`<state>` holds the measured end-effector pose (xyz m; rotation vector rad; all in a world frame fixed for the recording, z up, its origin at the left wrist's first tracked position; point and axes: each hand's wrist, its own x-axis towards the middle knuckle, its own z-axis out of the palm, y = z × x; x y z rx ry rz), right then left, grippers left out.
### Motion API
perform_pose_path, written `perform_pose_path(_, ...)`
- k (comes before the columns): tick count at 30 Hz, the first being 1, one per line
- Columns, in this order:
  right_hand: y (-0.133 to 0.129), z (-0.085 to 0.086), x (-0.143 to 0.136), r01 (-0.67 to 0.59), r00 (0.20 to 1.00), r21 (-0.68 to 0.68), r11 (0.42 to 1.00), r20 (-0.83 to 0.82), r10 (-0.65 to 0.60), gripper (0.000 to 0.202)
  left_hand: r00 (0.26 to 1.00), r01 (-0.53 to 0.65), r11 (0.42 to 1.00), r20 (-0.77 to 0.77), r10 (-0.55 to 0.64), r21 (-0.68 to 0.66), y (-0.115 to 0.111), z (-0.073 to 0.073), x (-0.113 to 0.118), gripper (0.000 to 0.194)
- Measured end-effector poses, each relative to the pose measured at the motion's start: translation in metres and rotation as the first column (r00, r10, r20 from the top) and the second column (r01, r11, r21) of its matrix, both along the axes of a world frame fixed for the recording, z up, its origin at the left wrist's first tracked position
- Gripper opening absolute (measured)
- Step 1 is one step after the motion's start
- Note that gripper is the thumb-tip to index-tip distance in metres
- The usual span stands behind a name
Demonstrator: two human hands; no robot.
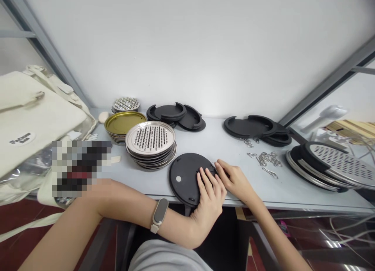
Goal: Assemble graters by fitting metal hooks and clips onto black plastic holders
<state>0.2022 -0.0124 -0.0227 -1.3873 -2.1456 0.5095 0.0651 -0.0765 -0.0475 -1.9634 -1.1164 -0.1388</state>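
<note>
A round black plate (190, 165) with a small pale dot lies at the table's front edge, its short handle pointing toward me. My left hand (210, 191) rests over the plate's right side, fingers spread across its surface. At the plate's right rim, my right hand (233, 181) has its fingertips pressed together around a thin wire piece, only partly visible. Just behind the plate stands a stack of round metal grater discs (150, 138). Several silver wire hooks (268, 158) lie loose on the table to the right.
Gold discs (125, 122) and another grater stack (125, 104) stand back left. Black holders (166, 111) and more holders (250, 126) lie along the wall. Graters with black rims (342, 165) are at right; a cream bag (35, 114) is at left.
</note>
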Motion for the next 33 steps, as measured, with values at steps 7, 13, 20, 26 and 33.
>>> perform_pose_path(7,0.001,-0.002,0.000,-0.004,1.000,-0.014,1.000,-0.012,0.004,0.029,0.996,-0.001,0.999,-0.090,-0.002,-0.040,-0.004,0.014,-0.005,0.043)
perform_pose_path(13,0.003,-0.003,0.000,0.005,1.000,-0.011,1.000,0.030,-0.005,0.028,0.996,-0.006,1.000,-0.089,0.004,-0.018,-0.004,0.014,-0.005,0.043)
perform_pose_path(20,0.002,-0.001,0.000,-0.002,1.000,-0.019,1.000,0.016,0.002,0.029,0.995,-0.001,1.000,-0.101,0.000,-0.018,-0.003,0.014,-0.007,0.043)
perform_pose_path(26,0.002,-0.001,0.001,-0.004,1.000,-0.025,1.000,0.011,0.005,0.030,0.994,0.002,1.000,-0.112,-0.003,-0.008,-0.003,0.013,-0.008,0.044)
perform_pose_path(33,0.002,-0.001,0.000,-0.015,1.000,-0.018,1.000,0.010,0.015,0.029,0.995,-0.002,1.000,-0.098,0.001,-0.005,-0.003,0.012,-0.007,0.044)
